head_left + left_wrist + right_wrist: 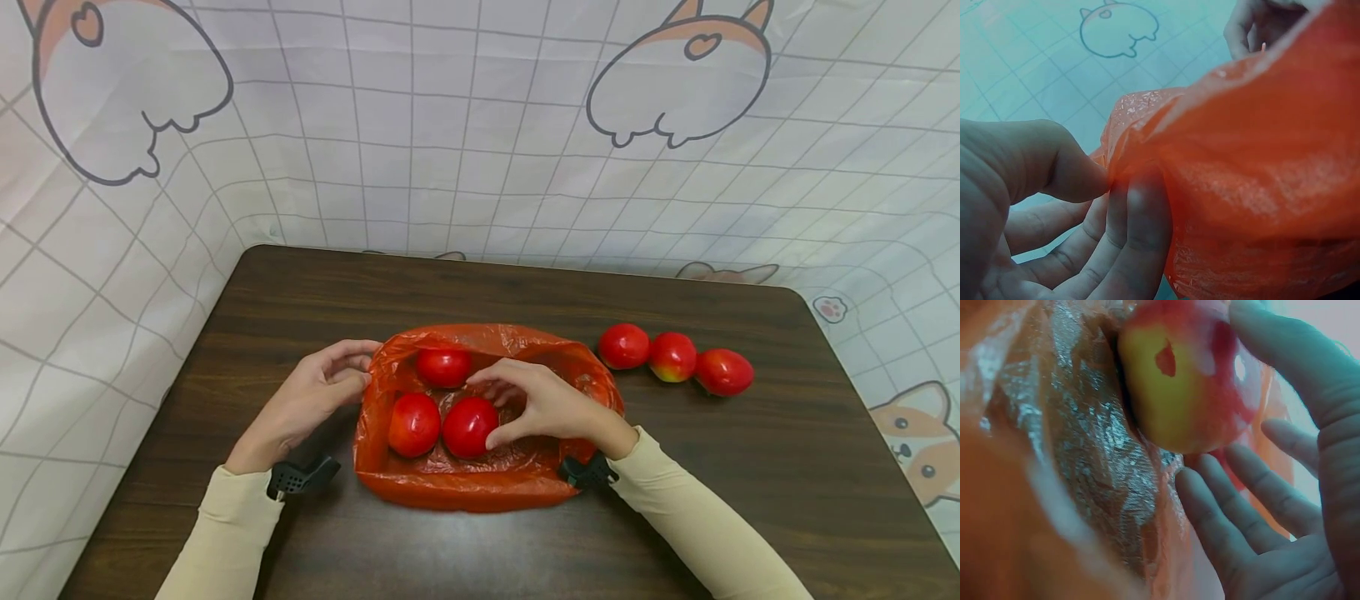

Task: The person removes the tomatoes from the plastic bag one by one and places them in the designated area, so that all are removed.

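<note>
Right hand [536, 404]: loosely bent, spread and unclenched beside the nearest apple [470, 427], thumb close against it.
Nearest apple: round, glossy red, lying inside the bag [480, 492] at frame centre; showing yellow only in the right wrist view.
Left hand [315, 387]: pinching the bag's left rim.
Inside, leftward: two red fruits [414, 425].
Right of frame: three more fruits [672, 357], in a row.

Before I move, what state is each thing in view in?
Red bag: mouth open
Inner fruits: three, lying in the bag
Outer fruits: three, in a row on the table
Left hand: pinching the bag's left edge
Right hand: inside the bag, loosely open at an inner fruit
</note>
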Demonstrator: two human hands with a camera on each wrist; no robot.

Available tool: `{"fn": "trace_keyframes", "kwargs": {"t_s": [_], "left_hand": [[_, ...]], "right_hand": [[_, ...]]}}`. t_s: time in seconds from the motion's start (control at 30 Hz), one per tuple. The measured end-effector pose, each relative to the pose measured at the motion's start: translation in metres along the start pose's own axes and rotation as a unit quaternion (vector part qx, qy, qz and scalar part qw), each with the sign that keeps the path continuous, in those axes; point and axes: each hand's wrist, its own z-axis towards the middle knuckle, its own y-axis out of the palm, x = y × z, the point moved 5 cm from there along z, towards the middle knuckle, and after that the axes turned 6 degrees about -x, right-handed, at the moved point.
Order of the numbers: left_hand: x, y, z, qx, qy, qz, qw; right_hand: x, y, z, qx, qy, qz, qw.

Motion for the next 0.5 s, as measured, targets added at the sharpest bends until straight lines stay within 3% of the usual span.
{"fn": "trace_keyframes", "kwargs": {"t_s": [0.5], "left_hand": [[0.0005, -0.0001, -0.0007, 0.001, -0.003, 0.002, 1.0]], "right_hand": [[0.0039, 0.0077, 0.0012, -0.031, 0.003, 0.016, 0.9994]]}}
